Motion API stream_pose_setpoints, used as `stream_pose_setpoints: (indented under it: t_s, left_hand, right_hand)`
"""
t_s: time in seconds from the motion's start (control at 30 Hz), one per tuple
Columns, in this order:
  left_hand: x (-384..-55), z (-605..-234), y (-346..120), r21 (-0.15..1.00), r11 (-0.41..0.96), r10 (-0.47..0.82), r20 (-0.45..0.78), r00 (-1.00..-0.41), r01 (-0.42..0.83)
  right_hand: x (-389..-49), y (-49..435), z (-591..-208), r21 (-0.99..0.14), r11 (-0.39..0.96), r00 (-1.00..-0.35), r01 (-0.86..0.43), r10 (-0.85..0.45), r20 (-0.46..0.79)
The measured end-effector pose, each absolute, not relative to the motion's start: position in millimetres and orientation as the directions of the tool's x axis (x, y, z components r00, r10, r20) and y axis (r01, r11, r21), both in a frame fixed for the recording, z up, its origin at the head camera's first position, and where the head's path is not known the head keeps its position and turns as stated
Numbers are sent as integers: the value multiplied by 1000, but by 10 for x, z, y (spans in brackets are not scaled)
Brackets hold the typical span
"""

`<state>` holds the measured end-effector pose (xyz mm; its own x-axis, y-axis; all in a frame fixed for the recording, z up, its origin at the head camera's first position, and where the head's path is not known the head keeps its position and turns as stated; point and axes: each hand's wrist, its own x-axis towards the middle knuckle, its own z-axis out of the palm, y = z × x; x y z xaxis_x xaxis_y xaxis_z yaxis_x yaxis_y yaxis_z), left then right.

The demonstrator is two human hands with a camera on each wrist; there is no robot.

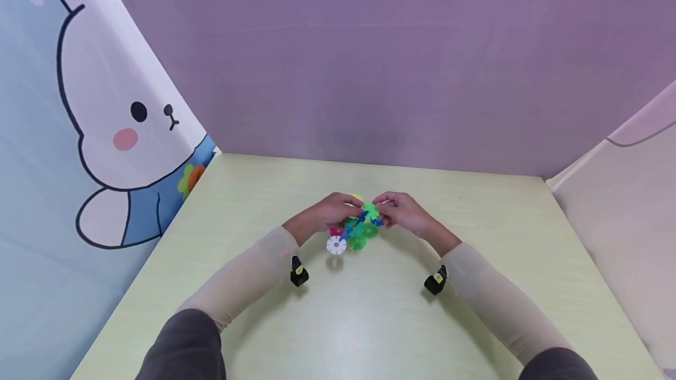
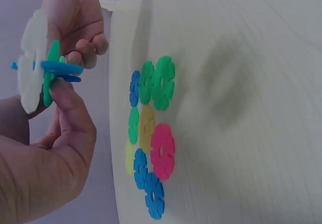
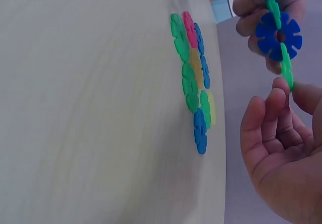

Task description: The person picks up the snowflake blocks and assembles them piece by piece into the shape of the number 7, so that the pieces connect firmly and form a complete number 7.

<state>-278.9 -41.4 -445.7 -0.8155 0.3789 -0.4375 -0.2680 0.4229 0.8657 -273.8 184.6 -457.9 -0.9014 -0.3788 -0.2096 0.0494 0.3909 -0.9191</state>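
Flower-disc chain [image 3: 266,36] is held above the table [image 1: 338,321], between both hands. The left hand's [image 1: 331,211] curled fingers grip it, seemingly to steady it; the right hand's [image 1: 408,213] thumb and forefinger pinch its green end disc [image 3: 286,67], probably for fine control.

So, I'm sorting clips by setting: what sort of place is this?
Probably an indoor play corner or a small screened-off filming booth: a pale table, a plain purple backdrop right behind it, and a large printed cartoon rabbit on the left.

No legible text, no labels, no numbers
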Motion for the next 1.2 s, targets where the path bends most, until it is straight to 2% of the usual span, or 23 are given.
stream_pose_setpoints:
  t_s: [0.33,0.63,0.93,1.2]
  left_hand:
    - [-2791,-4488,-546,870,351,362,-467,-807,-346]
    - [-2767,-4502,-597,870,288,376,-487,-789,-400]
    - [-2742,-4545,-586,868,251,372,-495,-785,-428]
    - [-2726,-4561,-585,870,243,386,-492,-780,-428]
  right_hand:
    - [-2828,1955,-4679,-839,541,-905,-67,-387,-177]
    - [-2893,1962,-4741,-629,742,-888,-230,-424,-176]
    - [-2883,1921,-4826,-516,790,-878,-332,-459,-136]
    - [-2890,1914,-4839,-512,800,-887,-314,-440,-143]
